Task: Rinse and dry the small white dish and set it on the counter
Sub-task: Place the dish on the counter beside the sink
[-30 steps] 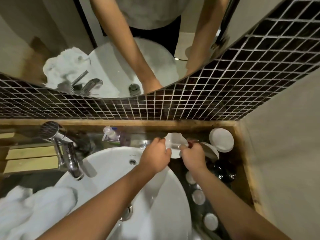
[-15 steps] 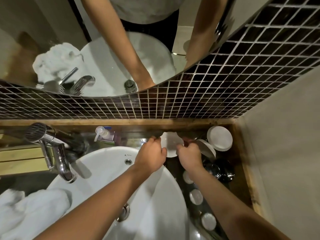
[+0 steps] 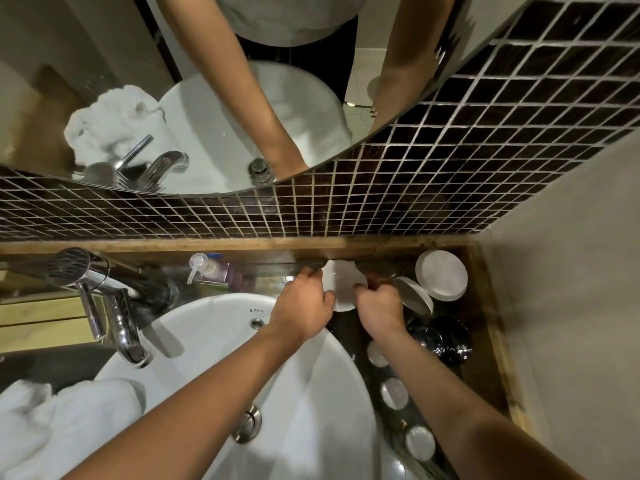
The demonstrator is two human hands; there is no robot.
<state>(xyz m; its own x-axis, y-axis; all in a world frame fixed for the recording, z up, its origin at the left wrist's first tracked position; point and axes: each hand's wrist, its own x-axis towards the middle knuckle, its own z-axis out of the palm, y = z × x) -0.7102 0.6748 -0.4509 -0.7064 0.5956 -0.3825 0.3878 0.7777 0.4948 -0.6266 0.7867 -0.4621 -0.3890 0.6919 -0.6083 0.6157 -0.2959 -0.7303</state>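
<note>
Just right of frame centre, the small white dish (image 3: 343,284) is tilted, its plain glossy face turned toward the camera, long axis roughly vertical. The left hand (image 3: 304,308) and right hand (image 3: 379,306), 2 in all, pinch its opposite edges above the dark counter (image 3: 481,368).

Both forearms are bare to the elbow, no sleeves, watch or rings showing on the left hand (image 3: 302,306) or right hand (image 3: 380,308). The mirror reflects a light grey top over dark bottoms.
</note>
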